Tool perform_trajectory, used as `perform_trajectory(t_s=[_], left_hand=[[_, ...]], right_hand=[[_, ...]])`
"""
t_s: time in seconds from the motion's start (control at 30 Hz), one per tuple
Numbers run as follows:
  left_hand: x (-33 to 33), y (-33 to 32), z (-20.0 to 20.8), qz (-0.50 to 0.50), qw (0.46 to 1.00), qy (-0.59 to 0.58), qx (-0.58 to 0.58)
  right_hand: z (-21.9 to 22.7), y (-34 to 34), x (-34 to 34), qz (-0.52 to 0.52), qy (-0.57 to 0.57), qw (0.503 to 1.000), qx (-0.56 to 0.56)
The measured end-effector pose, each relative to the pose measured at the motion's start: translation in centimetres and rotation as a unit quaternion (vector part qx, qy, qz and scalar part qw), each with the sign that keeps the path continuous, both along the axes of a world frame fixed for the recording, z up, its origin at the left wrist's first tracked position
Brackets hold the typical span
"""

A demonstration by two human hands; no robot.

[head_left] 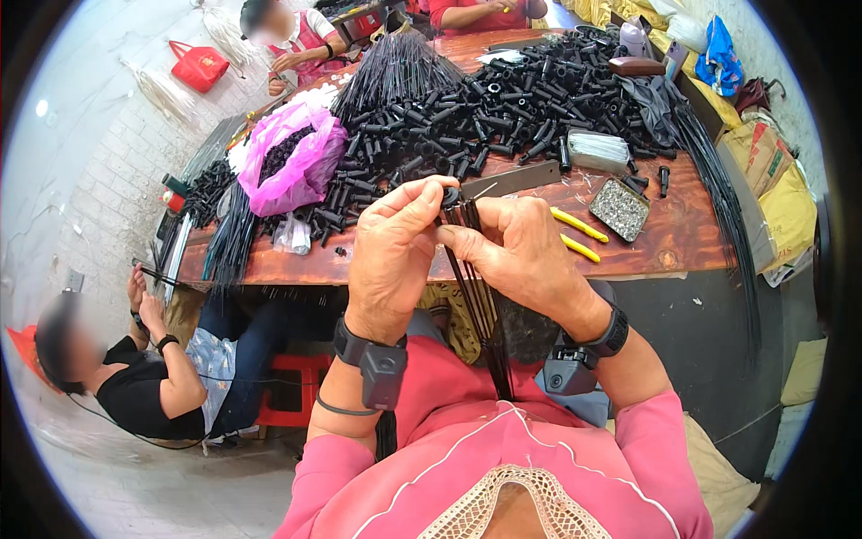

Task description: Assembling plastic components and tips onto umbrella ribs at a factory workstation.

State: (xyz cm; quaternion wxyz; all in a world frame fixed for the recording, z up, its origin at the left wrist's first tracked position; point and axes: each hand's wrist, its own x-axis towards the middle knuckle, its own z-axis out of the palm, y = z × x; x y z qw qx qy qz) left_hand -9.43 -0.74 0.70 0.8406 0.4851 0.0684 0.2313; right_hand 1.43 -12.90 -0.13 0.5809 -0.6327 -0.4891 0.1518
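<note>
My left hand (391, 247) is closed, pinching a small round black plastic piece (452, 195) above the table's near edge. From that piece a bunch of thin black umbrella ribs (480, 305) hangs down toward my lap. The fingers of my right hand (534, 247) are closed round the upper ends of the ribs, its thumb almost touching my left fingers. A short thin wire end shows above the right hand. Just beyond the hands lies a flat metal bar (516, 180). To their right are yellow-handled pliers (579, 223) and a tin of small metal bits (620, 208).
Black plastic tubes (521, 112) are heaped across the wooden table (678, 238), with a pink plastic bag (292, 184) at left. A clear box (597, 151) stands beyond the tin. More ribs (718, 189) hang over the right edge. A co-worker (166, 386) sits at left; others work opposite.
</note>
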Motion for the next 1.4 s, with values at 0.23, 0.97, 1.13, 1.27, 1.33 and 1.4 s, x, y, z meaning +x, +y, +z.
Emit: perform_trajectory(t_s=[0.23,0.97,1.13,1.27,1.33,1.4], left_hand=[[0.4,-0.6,-0.2,0.092,0.996,0.004,0.009],[0.2,1.6,-2.2,0.007,0.996,-0.055,0.069],[0.1,2.0,-2.6,-0.033,0.994,-0.085,0.061],[0.3,2.0,-2.5,-0.031,0.994,-0.084,0.062],[0.2,2.1,-2.6,-0.034,0.993,-0.093,0.058],[0.0,2.0,-2.8,-0.047,0.992,-0.103,0.054]], right_hand=[[-0.8,0.6,0.2,-0.036,-0.005,0.999,0.023],[-2.0,0.8,3.0,0.164,0.233,0.958,0.039],[-1.5,0.8,3.0,0.190,0.226,0.955,0.005],[-1.2,1.2,2.5,0.182,0.237,0.954,0.019],[-1.2,1.3,2.3,0.161,0.219,0.962,0.031],[-1.2,1.1,2.2,0.164,0.229,0.959,0.023]])
